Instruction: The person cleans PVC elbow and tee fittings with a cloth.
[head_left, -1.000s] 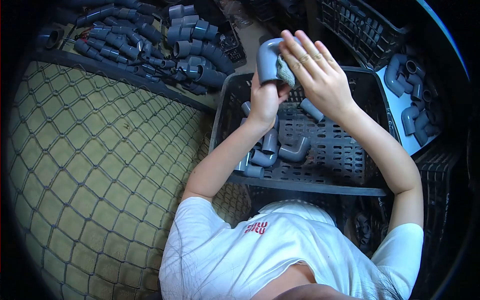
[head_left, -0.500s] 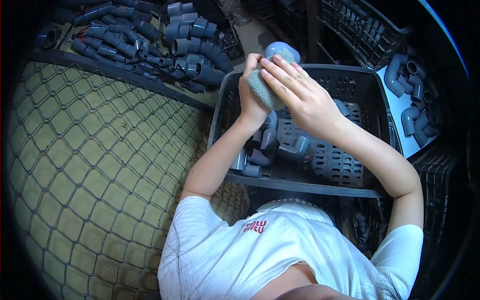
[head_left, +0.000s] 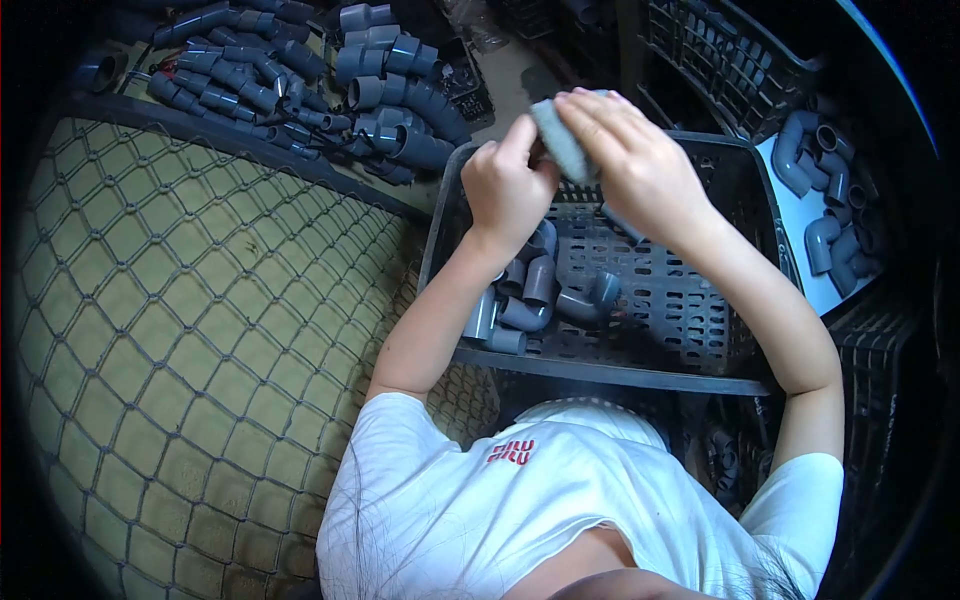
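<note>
My left hand [head_left: 510, 185] is raised over the near-left part of a black plastic crate, its fingers curled closed around a grey pipe fitting that is almost wholly hidden now. Against it my right hand [head_left: 645, 165] presses a grey-green scouring pad [head_left: 562, 142], fingers bent over the pad's far side. The two hands meet above the crate [head_left: 610, 375]. Below them, several grey elbow fittings [head_left: 538, 280] lie heaped at the crate's left side, with one elbow [head_left: 590, 302] nearer its middle. Another grey piece [head_left: 625, 222] shows partly beneath my right hand.
Left of me stands a wire mesh panel [head_left: 200, 330] over a yellowish surface. Beyond it lies a large pile of grey pipe fittings [head_left: 390, 90]. On the right, more elbows [head_left: 825, 240] rest on a white board [head_left: 800, 215], and a black crate [head_left: 730, 60] stands behind.
My left hand has turned and drawn slightly toward me; the fitting's rounded end, visible earlier past the pad, is now hidden. My right hand and the pad have shifted right, the pad tilting more upright.
</note>
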